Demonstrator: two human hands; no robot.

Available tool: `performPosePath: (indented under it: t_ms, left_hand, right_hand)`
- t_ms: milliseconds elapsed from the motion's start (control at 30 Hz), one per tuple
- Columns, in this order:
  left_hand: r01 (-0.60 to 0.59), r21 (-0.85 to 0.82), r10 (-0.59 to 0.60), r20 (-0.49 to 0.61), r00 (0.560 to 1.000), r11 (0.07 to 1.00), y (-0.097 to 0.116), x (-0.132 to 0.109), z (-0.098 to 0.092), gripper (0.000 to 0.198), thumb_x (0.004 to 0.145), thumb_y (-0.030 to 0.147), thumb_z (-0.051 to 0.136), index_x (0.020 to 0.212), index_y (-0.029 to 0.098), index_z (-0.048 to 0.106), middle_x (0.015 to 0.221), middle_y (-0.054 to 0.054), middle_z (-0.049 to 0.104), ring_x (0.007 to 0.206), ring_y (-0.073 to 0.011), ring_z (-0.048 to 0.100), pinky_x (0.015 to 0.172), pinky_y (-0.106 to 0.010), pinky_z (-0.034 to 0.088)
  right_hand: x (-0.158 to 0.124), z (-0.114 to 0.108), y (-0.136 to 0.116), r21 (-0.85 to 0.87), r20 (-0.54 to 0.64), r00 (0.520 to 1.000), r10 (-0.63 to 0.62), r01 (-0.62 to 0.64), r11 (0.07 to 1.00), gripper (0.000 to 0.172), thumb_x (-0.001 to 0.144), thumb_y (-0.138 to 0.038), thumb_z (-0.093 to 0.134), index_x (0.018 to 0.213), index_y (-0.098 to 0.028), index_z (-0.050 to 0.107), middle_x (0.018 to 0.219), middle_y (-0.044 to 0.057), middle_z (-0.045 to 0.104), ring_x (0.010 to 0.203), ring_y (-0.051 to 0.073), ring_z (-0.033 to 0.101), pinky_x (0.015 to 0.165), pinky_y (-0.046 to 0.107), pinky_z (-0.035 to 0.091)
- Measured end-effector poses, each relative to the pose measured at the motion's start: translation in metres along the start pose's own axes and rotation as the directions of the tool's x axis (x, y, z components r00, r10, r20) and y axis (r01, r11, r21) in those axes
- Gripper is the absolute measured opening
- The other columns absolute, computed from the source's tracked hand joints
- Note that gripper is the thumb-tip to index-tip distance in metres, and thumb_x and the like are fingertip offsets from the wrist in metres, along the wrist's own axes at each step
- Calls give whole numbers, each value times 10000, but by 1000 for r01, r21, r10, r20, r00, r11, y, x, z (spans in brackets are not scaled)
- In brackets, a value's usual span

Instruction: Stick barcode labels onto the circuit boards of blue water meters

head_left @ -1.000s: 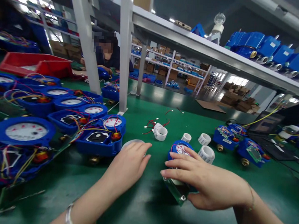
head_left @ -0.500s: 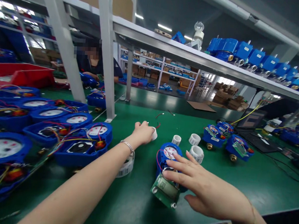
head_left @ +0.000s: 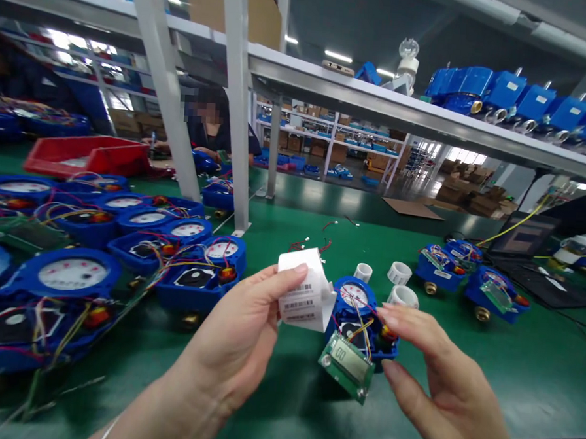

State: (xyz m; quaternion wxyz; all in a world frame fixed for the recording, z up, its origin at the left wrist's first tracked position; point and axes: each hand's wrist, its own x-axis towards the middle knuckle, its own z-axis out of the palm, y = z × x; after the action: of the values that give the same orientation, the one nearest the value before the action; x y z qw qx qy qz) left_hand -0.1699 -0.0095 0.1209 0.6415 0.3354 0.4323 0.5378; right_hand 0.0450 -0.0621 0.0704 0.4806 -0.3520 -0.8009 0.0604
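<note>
My left hand (head_left: 247, 335) grips a roll of white barcode labels (head_left: 301, 305), thumb on its printed face and a strip end sticking out to the right. Just right of the roll stands an open blue water meter (head_left: 354, 293) with a white dial and coloured wires. Its green circuit board with a small display (head_left: 348, 365) hangs tilted at the front. At the meter's right side is my right hand (head_left: 442, 378), thumb and fingers apart and holding nothing; whether the fingertips touch it I cannot tell. Three smaller label rolls, one of them here (head_left: 399, 273), stand behind the meter.
Several open blue meters (head_left: 191, 286) crowd the left, with a red bin (head_left: 87, 156) behind. More meters (head_left: 498, 292) and a laptop (head_left: 525, 238) are at right. Shelf posts (head_left: 237, 112) rise from the green bench. Loose wires (head_left: 296, 246) lie farther back. Co-workers sit beyond.
My left hand has come back from farther out on the bench and now holds the label roll up close. My right hand has turned, its thumb and fingers now on the meter's right side.
</note>
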Motion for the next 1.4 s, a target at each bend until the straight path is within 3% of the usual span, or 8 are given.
performPosePath:
  t_ms: [200,367,467,567,700,867,1133,1400]
  left_hand:
    - [25,-138,-18,52,998,990,1,-21,1,136,778,193,711,891,133,759,858,-90,766,732,-180,691,679,-232,567]
    - [39,-135,-33,49,998,990,2,-39,-1,188,770,190,719,945,137,765,903,-94,768,756,-187,691,698,-239,566]
    - [32,-115,-28,33,999,993,2,-51,-3,240,757,233,749,980,145,763,937,-91,767,792,-199,695,694,-232,557]
    - [24,-128,-12,91,996,991,0,-62,-5,232,756,245,764,976,169,770,982,-67,765,880,-198,695,731,-206,550]
    - [19,-125,1,154,988,992,-4,-76,-9,216,787,280,758,980,185,775,1035,-55,759,980,-201,678,818,-200,541]
    - [54,-64,-44,147,988,996,-6,-89,-13,271,784,350,770,1013,206,767,1068,-42,754,1041,-216,667,864,-220,533]
    - [175,-64,-165,134,977,982,-28,-103,-36,369,759,333,792,1110,229,741,1158,-30,738,1102,-237,655,937,-257,532]
    - [182,-78,-171,129,977,980,-40,-108,-37,322,782,372,779,1063,214,761,1141,-47,744,1092,-238,654,1018,-310,487]
  right_hand:
    - [9,29,-20,127,-84,993,84,-73,989,435,879,-128,630,1282,-274,553,1311,29,625,1252,174,564,1091,320,452]
    - [18,50,-33,147,-106,983,151,-135,980,563,845,-213,697,1354,-275,465,1291,64,594,1184,232,579,1081,461,435]
    - [22,55,-43,131,-181,980,78,-54,990,498,855,-193,680,1311,-255,489,1217,61,599,1140,217,576,1038,432,452]
    - [24,55,-54,6,-260,965,-37,40,999,300,901,-150,631,1184,-243,602,1147,53,602,1094,197,576,989,395,462]
    - [27,54,-69,-218,-307,941,-140,74,973,173,934,-112,609,1031,-209,714,1005,44,638,993,179,596,1017,420,414]
    - [24,52,-83,-272,-386,903,-186,81,959,96,945,-168,630,959,-181,725,868,23,687,852,154,631,995,417,413]
    - [-7,43,-84,-444,-201,947,-249,138,885,228,891,-104,657,1017,-284,720,962,0,734,927,188,680,986,439,341]
    - [-25,40,-79,-555,-12,944,-330,268,787,299,902,-84,526,1058,-250,721,964,13,764,927,199,688,1066,445,223]
